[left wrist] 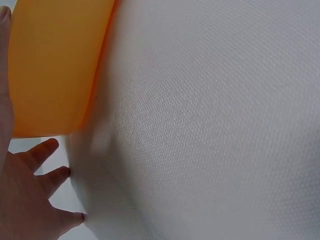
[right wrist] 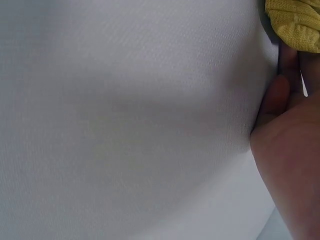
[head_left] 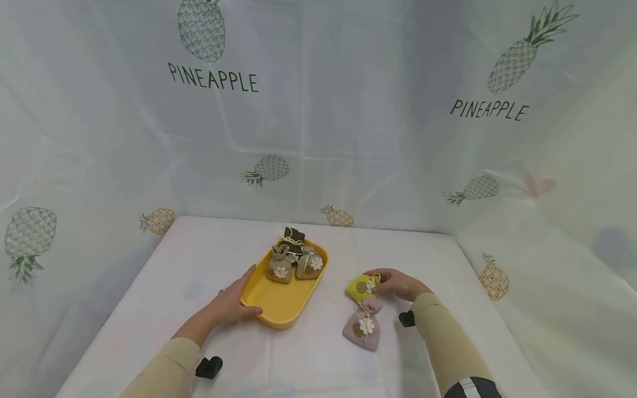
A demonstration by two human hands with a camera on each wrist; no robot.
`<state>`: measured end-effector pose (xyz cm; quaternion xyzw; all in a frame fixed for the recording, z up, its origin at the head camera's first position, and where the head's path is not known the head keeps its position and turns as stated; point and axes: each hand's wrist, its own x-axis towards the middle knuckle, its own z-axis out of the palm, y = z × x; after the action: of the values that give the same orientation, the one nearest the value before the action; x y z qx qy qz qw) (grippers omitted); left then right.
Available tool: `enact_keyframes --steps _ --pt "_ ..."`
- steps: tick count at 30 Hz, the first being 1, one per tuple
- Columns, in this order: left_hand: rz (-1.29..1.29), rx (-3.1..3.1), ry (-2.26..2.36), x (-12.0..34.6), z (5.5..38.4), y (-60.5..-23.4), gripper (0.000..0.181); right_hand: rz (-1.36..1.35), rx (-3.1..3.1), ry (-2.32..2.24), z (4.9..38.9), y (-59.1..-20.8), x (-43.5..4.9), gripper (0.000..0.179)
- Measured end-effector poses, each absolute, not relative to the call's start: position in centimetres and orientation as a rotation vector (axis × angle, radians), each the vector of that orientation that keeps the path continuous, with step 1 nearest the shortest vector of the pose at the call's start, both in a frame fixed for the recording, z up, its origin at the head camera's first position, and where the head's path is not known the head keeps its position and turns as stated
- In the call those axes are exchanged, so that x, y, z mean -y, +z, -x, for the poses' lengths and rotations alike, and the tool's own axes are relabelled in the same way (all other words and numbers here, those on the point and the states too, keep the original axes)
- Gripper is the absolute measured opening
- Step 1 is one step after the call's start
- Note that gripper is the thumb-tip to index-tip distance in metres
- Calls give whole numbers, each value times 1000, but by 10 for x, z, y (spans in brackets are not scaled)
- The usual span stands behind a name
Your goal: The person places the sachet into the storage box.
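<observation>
With left hand [head_left: 231, 301], fingers spread and uncurled, touches left side and near end of yellow tray [head_left: 283, 308]. In tray's far half, left to right: first taupe drawstring pouch [head_left: 277, 265], dark brown drawstring pouch [head_left: 293, 236], second taupe drawstring pouch [head_left: 307, 267]. Right of tray, on white table [head_left: 308, 365]: pink drawstring pouch [head_left: 357, 327]. Just beyond it, pinches yellow-green drawstring pouch [head_left: 356, 288] by gathered end with right hand [head_left: 398, 283].

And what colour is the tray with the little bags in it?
Yellow; the tray shows best in the head view.
</observation>
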<state>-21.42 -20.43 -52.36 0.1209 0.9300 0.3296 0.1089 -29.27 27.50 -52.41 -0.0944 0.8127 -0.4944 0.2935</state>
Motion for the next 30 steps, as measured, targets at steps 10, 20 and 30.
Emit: enact_keyframes --steps 10,20,30 --pt "-330 -2720 976 205 217 -523 119 266 -2211 -1304 294 -517 -273 44" --pt "-337 -2730 969 205 215 -528 120 304 -2168 -1288 297 -501 -276 38" --pt "-319 -2724 978 204 215 -527 119 406 -2154 -1315 308 -469 -250 38"
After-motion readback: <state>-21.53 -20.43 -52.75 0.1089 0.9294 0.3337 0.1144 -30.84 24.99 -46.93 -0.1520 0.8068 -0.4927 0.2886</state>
